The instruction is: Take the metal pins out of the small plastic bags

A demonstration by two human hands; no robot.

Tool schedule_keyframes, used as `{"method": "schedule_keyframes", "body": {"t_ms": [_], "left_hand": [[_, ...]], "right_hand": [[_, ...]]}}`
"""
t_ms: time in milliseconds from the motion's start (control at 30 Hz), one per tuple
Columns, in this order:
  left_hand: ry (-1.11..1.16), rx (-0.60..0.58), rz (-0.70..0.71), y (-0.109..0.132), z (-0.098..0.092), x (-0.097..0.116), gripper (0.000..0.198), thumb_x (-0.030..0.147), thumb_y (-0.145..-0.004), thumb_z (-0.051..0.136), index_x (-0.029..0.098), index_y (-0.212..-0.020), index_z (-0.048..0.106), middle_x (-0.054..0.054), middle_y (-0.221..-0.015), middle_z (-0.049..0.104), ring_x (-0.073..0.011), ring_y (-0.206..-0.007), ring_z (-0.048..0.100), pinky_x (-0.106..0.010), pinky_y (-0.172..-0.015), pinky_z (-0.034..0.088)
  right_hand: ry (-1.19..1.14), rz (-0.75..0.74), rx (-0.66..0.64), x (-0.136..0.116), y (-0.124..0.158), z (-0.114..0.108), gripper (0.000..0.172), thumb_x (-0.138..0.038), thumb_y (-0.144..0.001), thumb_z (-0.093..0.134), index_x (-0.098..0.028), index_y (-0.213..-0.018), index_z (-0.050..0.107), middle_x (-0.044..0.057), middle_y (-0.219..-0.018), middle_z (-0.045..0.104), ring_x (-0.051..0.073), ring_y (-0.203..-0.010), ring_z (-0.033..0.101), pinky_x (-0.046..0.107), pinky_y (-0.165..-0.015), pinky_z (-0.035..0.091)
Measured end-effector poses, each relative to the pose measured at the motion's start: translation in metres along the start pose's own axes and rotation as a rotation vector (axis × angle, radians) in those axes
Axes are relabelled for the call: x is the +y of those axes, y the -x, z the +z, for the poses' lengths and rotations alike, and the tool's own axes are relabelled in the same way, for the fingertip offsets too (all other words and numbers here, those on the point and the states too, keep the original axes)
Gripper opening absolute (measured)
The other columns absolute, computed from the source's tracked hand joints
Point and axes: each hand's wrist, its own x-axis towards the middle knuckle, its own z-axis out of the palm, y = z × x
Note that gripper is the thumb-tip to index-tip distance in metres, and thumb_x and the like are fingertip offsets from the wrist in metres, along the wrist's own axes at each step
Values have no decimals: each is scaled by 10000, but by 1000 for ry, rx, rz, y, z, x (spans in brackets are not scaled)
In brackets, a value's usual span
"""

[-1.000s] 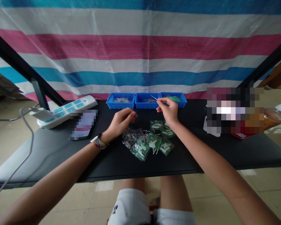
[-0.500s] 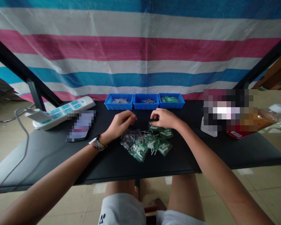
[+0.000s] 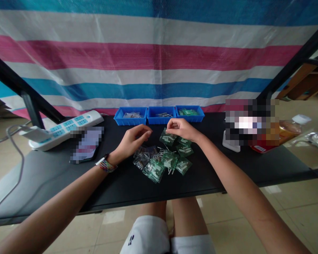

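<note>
My right hand (image 3: 184,129) is closed in a pinch at the top edge of a small green plastic bag (image 3: 167,138) with white pieces in it. My left hand (image 3: 135,140) hovers to the left of it, fingers curled toward the thumb, and nothing shows in them. Below the hands lies a pile: several green bags (image 3: 184,165) with white pieces, clear bags (image 3: 141,159) with small dark contents, and loose pale pins (image 3: 163,152). Behind stand three blue bins: a left bin (image 3: 129,121) with clear bags, a middle bin (image 3: 161,120) with metal pins, a right bin (image 3: 190,118) with green bags.
A white power strip (image 3: 69,128) with a plugged-in charger and cable lies on the left of the black table (image 3: 116,190), beside a phone (image 3: 86,144). A bottle (image 3: 291,127), a red package (image 3: 262,148) and a white object (image 3: 231,141) sit at the right. A striped sheet (image 3: 159,56) hangs behind.
The view has shifted slightly. My right hand has moved a little up and left with the green bag, which shows more fully now. My left hand stays about where it was.
</note>
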Motion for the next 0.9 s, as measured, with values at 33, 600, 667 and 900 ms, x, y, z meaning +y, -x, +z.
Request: {"method": "schedule_keyframes", "body": {"t_ms": [33, 600, 667, 900], "left_hand": [[20, -12, -15, 0, 0, 2, 452, 618, -990, 683, 181, -1083, 748, -62, -879, 764, -205, -786, 716, -283, -702, 564], [167, 106, -82, 0, 4, 6, 471, 576, -911, 794, 161, -724, 672, -12, -658, 666, -122, -599, 575, -224, -574, 433], [97, 105, -99, 0, 2, 6, 574, 596, -972, 697, 172, -603, 581, 2, -559, 575, -104, -526, 490, -228, -530, 373], [224, -48, -221, -3, -3, 11, 719, 721, -1002, 504, 147, -638, 739, -90, -587, 690, -164, -540, 624, -273, -582, 498]], "right_hand": [[-38, -5, 13, -2, 0, 5, 282, -371, -767, 848, -191, -817, 637, -17, -756, 670, 143, -689, 616, 284, -679, 482], [-326, 46, 25, -6, 8, 56, 415, -510, -766, 930, -193, -847, 673, 3, -740, 690, 175, -681, 675, 338, -662, 622], [-254, 11, 58, -5, 8, 56, 412, -527, -797, 910, -202, -842, 661, -1, -731, 681, 176, -657, 662, 321, -615, 593], [322, -431, 235, -5, 16, 58, 144, -331, -1006, 723, -208, -944, 766, 65, -941, 721, 195, -832, 687, 337, -786, 574]]}}
